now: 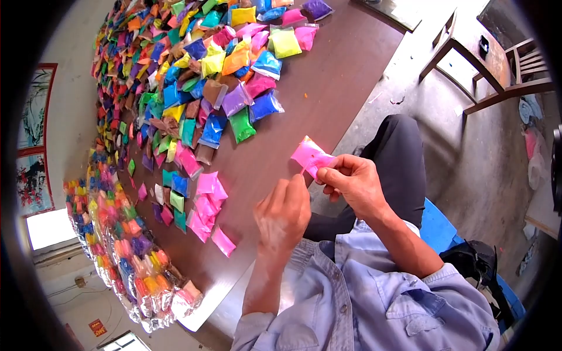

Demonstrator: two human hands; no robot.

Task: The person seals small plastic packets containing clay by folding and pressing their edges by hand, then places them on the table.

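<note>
A pink packet [309, 153] is near the centre of the frame, raised in front of the person's lap, its flat face tilted toward the upper left. The right hand [356, 182] has it by its lower right end, thumb and forefinger closed together on it, the other fingers curled beneath. The left hand [285, 205] is just below and to the left, its fingers folded in and its tips at the packet's lower corner (whether they pinch it or only touch it, I cannot tell).

Left of the hands, on the brown table [319, 76], a loose heap of pink packets [208, 202] lies in the left middle of the frame, with a single pink one [223, 241] just below it. Beside that heap, further left, sits a small cluster of blue, green, white and pink packets [175, 196]. A large pile of many-coloured packets [199, 70] spreads across the upper left, a green packet [242, 126] at its near edge. At the lower left, clear bags [143, 275] filled with coloured pieces line the table's end.

Under the arms are a grey-blue shirt [328, 310] and dark trousers [398, 169], with a blue seat [436, 225] at the lower right. A wooden chair [489, 61] stands in the upper right.
</note>
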